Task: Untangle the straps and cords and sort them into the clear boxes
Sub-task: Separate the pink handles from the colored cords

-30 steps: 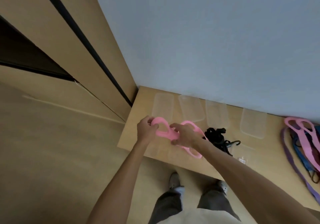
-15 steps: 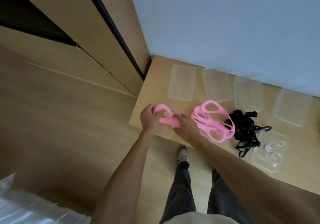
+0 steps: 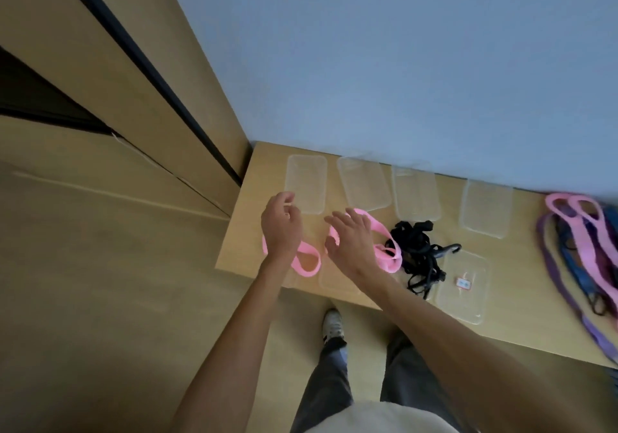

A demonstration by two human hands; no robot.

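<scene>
Pink strap [image 3: 306, 260] lies looped on the near left of the table [image 3: 249, 232], partly under your left hand [image 3: 281, 228], which hovers with fingers loosely curled and nothing held. Your right hand [image 3: 351, 240] is spread wide, fingers straight, gripping nothing, over a second pink strap [image 3: 384, 248] that curls beside the black tangle of cords [image 3: 416, 253]. Whether either palm touches pink, you can't tell from this angle. Just right of that tangle sits a clear lid [image 3: 463, 285] carrying a small red-and-white label [image 3: 463, 283]; its writing is too small to read. Along the wall stand four clear boxes: the leftmost box [image 3: 306, 183] just beyond your left fingertips, then the second box [image 3: 364, 183], the third box [image 3: 416, 191] and the fourth box [image 3: 486, 208]; each shows only tabletop through it. Another clear lid [image 3: 334, 283] lies at the near edge below your right wrist. Far right, a heap of pink, purple and blue straps [image 3: 582, 242] trails off the frame.
</scene>
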